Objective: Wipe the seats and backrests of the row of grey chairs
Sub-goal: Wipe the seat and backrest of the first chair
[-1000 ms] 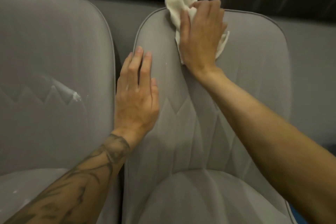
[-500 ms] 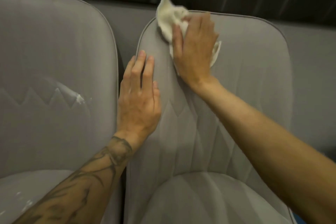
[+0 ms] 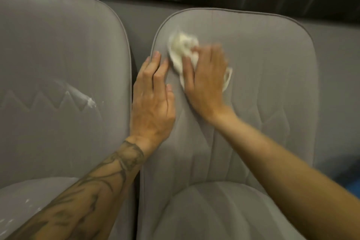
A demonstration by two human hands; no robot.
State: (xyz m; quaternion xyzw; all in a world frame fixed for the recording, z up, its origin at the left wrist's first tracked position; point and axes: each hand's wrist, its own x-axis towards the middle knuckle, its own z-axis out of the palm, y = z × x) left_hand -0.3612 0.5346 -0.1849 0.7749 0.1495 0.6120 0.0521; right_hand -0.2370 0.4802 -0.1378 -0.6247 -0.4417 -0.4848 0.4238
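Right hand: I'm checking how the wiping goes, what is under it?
A crumpled white cloth, pressed by the right hand onto the right chair's backrest. It shows above the hand and at its right edge; the part beneath the palm is covered.

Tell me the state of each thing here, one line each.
Left hand: flat on wiped chair, fingers straight.
Right hand: pressing cloth to its backrest, blurred.
Cloth: crumpled, partly under right hand.
Wiped chair: hands on upper backrest.
Neighbouring chair: white smear on backrest, flecks on seat.
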